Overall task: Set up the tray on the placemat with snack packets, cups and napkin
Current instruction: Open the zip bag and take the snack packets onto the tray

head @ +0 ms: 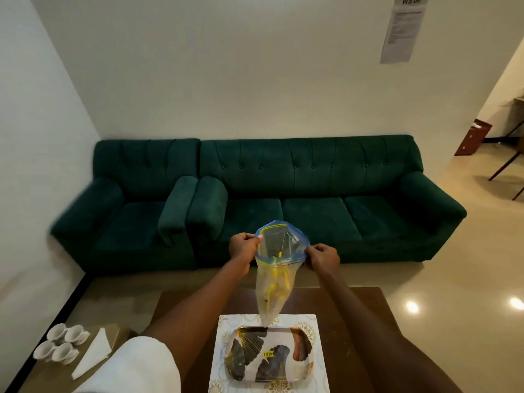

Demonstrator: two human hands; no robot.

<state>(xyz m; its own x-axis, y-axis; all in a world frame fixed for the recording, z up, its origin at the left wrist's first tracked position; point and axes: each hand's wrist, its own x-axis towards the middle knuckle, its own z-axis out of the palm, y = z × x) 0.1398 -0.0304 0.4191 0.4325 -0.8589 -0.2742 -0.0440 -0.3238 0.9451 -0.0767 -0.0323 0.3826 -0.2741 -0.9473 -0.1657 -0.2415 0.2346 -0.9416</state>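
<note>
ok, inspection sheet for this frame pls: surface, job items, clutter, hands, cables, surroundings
Surface: brown table carries the placemat; the tray lies on it, holding nothing.
Job's things: zip bag held open in the air above the table, yellow contents too unclear to name; four cups and a folded napkin sit on the side table at left.
Clutter: nothing seen.
Hands: left hand and right hand each pinch the bag's rim, holding its mouth open.
Cables: nothing seen.
Surroundings: green sofa and armchair against the wall; paper notice upper right.
</note>
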